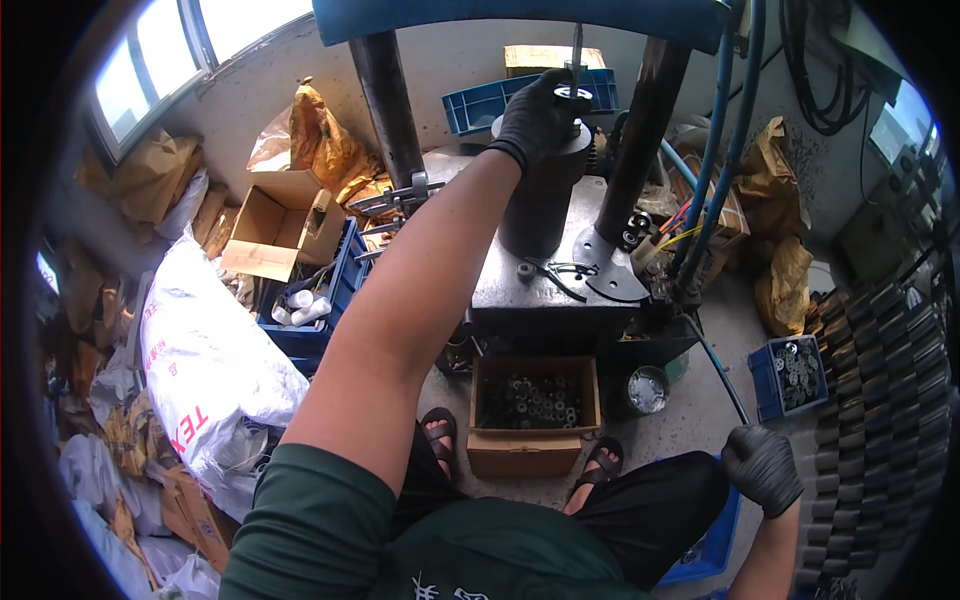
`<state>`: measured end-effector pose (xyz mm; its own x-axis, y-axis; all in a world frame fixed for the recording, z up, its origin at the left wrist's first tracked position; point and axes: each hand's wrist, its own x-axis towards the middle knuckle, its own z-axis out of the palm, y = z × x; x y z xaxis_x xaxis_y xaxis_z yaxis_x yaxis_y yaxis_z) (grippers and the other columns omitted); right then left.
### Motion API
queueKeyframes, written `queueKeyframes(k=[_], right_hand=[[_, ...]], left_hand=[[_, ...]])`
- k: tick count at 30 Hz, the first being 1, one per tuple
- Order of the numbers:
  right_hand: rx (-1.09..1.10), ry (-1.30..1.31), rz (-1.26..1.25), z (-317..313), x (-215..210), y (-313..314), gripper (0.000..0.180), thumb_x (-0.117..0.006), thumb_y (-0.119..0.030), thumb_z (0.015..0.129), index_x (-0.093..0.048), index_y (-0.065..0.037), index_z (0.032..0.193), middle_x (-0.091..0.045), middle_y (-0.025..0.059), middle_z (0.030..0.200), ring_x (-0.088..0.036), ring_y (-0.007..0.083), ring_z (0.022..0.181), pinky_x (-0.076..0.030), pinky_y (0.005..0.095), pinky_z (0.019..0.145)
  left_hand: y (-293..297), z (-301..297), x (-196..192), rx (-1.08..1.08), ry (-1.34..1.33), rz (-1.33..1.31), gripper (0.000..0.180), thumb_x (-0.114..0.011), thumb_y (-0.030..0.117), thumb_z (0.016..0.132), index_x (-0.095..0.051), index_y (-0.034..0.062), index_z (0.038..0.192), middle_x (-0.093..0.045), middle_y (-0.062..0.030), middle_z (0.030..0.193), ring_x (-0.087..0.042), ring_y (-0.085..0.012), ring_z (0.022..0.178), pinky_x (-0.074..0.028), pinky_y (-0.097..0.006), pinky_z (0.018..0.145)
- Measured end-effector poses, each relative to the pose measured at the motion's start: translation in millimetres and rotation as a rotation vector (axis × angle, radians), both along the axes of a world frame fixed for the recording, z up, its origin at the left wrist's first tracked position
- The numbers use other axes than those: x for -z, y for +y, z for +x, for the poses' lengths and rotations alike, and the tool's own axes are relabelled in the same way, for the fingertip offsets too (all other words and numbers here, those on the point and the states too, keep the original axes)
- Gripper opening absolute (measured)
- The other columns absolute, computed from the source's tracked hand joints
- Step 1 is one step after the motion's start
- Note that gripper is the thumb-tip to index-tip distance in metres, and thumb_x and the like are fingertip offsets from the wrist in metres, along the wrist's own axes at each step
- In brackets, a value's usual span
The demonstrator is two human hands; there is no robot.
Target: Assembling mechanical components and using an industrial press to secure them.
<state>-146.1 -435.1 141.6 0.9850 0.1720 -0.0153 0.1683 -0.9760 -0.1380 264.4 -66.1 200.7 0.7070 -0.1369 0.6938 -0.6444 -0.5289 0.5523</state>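
Note:
My left hand (535,118), in a black glove, reaches up to the press. Its fingers are closed on a small round metal ring (573,92), just under a thin vertical rod (578,45). Below that hand stands a thick dark cylinder (541,205) on the steel press table (505,285). Low on the right, my right hand (762,468), also gloved in black, is wrapped round the end of a long thin lever (716,365) that slants up to the machine.
Dark posts (390,110) flank the cylinder. Below the press table, a cardboard box (535,455) holds small metal parts, beside a round tin (647,390). A blue bin (765,385) of metal parts and stacked dark pieces (880,400) stand right. A white sack (215,370) and open carton (275,220) lie left.

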Motion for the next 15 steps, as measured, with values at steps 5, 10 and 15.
queueKeyframes(k=[5,10,15], right_hand=[[-0.019,0.043,-0.032,9,-12,-3,0.015,-0.065,-0.018,0.080,-0.069,-0.003,0.080,-0.068,0.0214,0.080,-0.069,0.0405,0.077,-0.056,0.0470,0.072],[-0.003,-0.059,0.191,19,-28,-9,0.027,-0.068,-0.013,0.081,-0.073,0.000,0.103,-0.073,0.0217,0.094,-0.072,0.0377,0.086,-0.058,0.0436,0.079],[0.021,-0.515,0.199,66,-55,-1,0.023,-0.067,-0.006,0.089,-0.071,0.002,0.110,-0.073,0.0206,0.099,-0.072,0.0355,0.097,-0.057,0.0402,0.085]], left_hand=[[4,6,2,0.049,0.092,-0.093,0.049,-0.083,0.019,0.085,-0.064,0.0093,0.129,-0.079,-0.0086,0.095,-0.075,-0.0214,0.096,-0.057,-0.034,0.088],[-1,-5,-4,0.093,0.173,-0.172,0.051,-0.083,0.027,0.086,-0.065,0.0083,0.130,-0.078,-0.0132,0.098,-0.075,-0.0246,0.095,-0.058,-0.036,0.088],[11,-5,-8,0.067,0.138,-0.016,0.041,-0.081,0.035,0.091,-0.069,0.0063,0.118,-0.072,-0.0082,0.102,-0.070,-0.0161,0.088,-0.057,-0.030,0.082]])
